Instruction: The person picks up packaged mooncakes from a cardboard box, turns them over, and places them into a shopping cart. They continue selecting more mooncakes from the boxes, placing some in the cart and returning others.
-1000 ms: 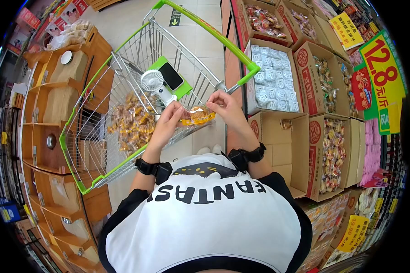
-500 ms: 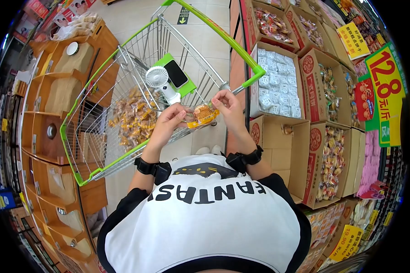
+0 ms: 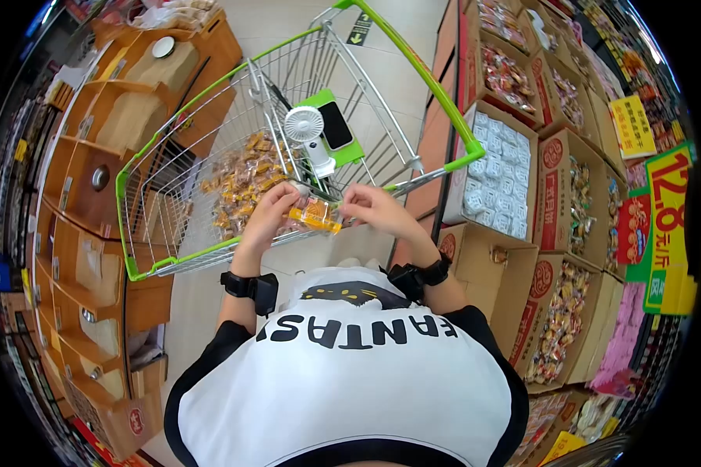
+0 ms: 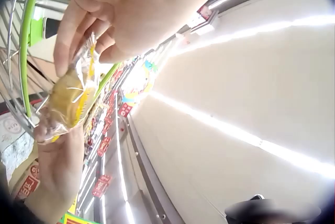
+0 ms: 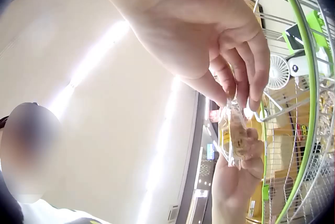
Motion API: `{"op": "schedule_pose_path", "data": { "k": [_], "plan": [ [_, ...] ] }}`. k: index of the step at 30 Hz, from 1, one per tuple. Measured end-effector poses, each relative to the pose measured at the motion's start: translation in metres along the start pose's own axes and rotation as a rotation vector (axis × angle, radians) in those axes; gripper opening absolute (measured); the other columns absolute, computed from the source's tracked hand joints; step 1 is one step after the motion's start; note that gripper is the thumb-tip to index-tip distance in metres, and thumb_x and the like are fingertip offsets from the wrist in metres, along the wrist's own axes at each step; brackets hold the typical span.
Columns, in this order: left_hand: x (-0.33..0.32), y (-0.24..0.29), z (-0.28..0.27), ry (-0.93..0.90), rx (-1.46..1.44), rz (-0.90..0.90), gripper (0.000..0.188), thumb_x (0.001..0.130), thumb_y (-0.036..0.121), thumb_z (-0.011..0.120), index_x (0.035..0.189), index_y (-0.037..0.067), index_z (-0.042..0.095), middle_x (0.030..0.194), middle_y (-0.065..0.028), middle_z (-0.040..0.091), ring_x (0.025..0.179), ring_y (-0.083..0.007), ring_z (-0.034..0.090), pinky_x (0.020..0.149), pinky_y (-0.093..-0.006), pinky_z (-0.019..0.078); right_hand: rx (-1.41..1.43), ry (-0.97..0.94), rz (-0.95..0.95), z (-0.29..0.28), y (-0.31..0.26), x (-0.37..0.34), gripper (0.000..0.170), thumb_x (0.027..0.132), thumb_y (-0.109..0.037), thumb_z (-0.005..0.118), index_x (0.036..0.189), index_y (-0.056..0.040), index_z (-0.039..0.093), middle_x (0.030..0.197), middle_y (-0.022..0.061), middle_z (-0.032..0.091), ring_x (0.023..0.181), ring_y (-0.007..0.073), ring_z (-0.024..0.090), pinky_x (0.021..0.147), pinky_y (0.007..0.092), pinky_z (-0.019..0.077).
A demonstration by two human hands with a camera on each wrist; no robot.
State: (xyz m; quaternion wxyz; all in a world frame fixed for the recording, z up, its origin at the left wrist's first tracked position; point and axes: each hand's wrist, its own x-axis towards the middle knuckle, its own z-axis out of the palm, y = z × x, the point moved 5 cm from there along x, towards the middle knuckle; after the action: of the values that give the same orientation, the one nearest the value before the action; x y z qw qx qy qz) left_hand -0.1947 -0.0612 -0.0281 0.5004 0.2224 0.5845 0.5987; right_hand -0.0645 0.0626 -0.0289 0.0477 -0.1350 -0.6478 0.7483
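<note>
Between both hands is a wrapped pastry (image 3: pixel 317 214) in a clear and yellow packet, above the near side of the shopping cart. My left hand (image 3: pixel 274 214) pinches the packet's left end between thumb and fingers. At its right end, my right hand (image 3: pixel 378 208) pinches the film with its fingertips. In the left wrist view the golden-brown pastry (image 4: pixel 70 96) shows through the film. From the right wrist, thumb and fingers meet on the packet's crimped edge (image 5: pixel 230 106). Many similar yellow packets (image 3: pixel 249 183) lie piled in the cart.
The cart (image 3: pixel 187 261) has green rails; a white handheld fan (image 3: pixel 304 124) and a phone (image 3: pixel 336 124) on a green panel sit in it. Cardboard boxes (image 3: pixel 483 272) of wrapped sweets line the right side. Wooden shelves (image 3: pixel 93 187) stand at the left.
The head view has turned, so cart and boxes sit farther right and partly lower. The packet has shifted left, and its right end now tilts down. Both hands keep hold of it.
</note>
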Motion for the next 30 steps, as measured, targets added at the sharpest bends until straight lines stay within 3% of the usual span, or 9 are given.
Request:
{"op": "schedule_pose_path", "data": {
  "k": [5,11,15,17,19,21,23,25,30],
  "plan": [
    [-0.009,-0.014,-0.039,0.042,0.14,-0.119,0.012,0.083,0.018,0.052,0.088,0.006,0.051,0.083,-0.0014,0.052,0.08,-0.0095,0.052,0.056,-0.0262,0.0535,-0.137,-0.253,0.068,0.034,0.026,0.02,0.016,0.08,-0.017,0.056,0.078,-0.0028,0.049,0.071,0.0038,0.056,0.065,0.009,0.057,0.052,0.0219,0.047],
    [-0.019,-0.029,-0.076,0.179,0.102,-0.198,0.014,0.081,0.014,0.055,0.092,0.006,0.051,0.089,-0.0043,0.055,0.076,-0.0105,0.055,0.053,-0.023,0.0515,-0.047,-0.34,0.137,0.068,0.038,0.046,0.019,0.082,-0.018,0.054,0.08,-0.0007,0.048,0.072,0.0054,0.058,0.064,0.0125,0.059,0.053,0.0237,0.0486],
    [-0.017,-0.031,-0.107,0.262,0.011,-0.125,0.018,0.081,0.014,0.055,0.096,0.006,0.051,0.082,-0.003,0.054,0.071,-0.011,0.055,0.056,-0.0244,0.0516,-0.022,-0.287,-0.007,0.083,0.029,0.07,0.032,0.08,-0.018,0.057,0.103,-0.001,0.044,0.089,0.0092,0.057,0.078,0.0158,0.058,0.059,0.0248,0.0485],
    [-0.019,-0.016,-0.126,0.45,-0.117,0.079,0.02,0.082,0.012,0.05,0.102,0.008,0.049,0.087,-0.0039,0.056,0.077,-0.0128,0.056,0.061,-0.0257,0.0488,0.052,-0.257,-0.063,0.091,0.013,0.072,0.044,0.079,-0.018,0.058,0.115,-0.0016,0.04,0.098,0.0109,0.056,0.083,0.0177,0.058,0.063,0.0254,0.0482],
    [-0.021,-0.012,-0.141,0.563,-0.148,0.083,0.028,0.083,0.015,0.048,0.11,0.008,0.044,0.098,-0.0079,0.054,0.087,-0.0159,0.055,0.067,-0.0286,0.0486,-0.116,-0.19,-0.22,0.094,-0.003,0.07,0.062,0.08,-0.017,0.058,0.132,-0.0102,0.024,0.117,0.0157,0.046,0.096,0.0214,0.052,0.075,0.0286,0.047],
    [-0.024,-0.009,-0.153,0.817,-0.252,0.15,0.035,0.083,0.017,0.049,0.116,0.009,0.04,0.109,-0.0119,0.048,0.099,-0.0188,0.049,0.073,-0.0306,0.0473,-0.197,-0.251,-0.255,0.09,0.0,0.067,0.064,0.079,-0.02,0.059,0.131,-0.0081,0.025,0.116,0.0158,0.048,0.096,0.0232,0.053,0.076,0.0293,0.0458],
    [-0.02,-0.01,-0.15,0.808,-0.178,0.142,0.038,0.084,0.017,0.048,0.119,0.008,0.037,0.116,-0.0137,0.041,0.106,-0.0206,0.045,0.077,-0.031,0.0452,-0.283,-0.306,-0.29,0.079,0.002,0.062,0.065,0.078,-0.024,0.059,0.131,-0.0059,0.026,0.116,0.0159,0.049,0.095,0.0249,0.054,0.076,0.0301,0.0447],
    [-0.012,-0.008,-0.135,0.771,-0.031,0.185,0.033,0.085,0.017,0.046,0.116,0.006,0.039,0.11,-0.012,0.046,0.103,-0.0195,0.047,0.076,-0.03,0.0443,-0.473,-0.639,-0.114,0.075,0.008,0.048,0.055,0.08,-0.029,0.056,0.126,-0.0056,0.037,0.112,0.0169,0.052,0.096,0.024,0.055,0.078,0.0315,0.044],
    [0.02,0.022,-0.05,0.328,0.246,0.362,0.012,0.084,0.006,0.045,0.092,0.002,0.052,0.085,-0.0051,0.057,0.077,-0.0105,0.054,0.061,-0.021,0.0404,-0.453,-0.64,-0.023,0.036,-0.006,-0.002,0.044,0.082,-0.028,0.054,0.118,-0.0048,0.047,0.108,0.0132,0.056,0.096,0.0216,0.056,0.079,0.0292,0.0455]
  ]
}}
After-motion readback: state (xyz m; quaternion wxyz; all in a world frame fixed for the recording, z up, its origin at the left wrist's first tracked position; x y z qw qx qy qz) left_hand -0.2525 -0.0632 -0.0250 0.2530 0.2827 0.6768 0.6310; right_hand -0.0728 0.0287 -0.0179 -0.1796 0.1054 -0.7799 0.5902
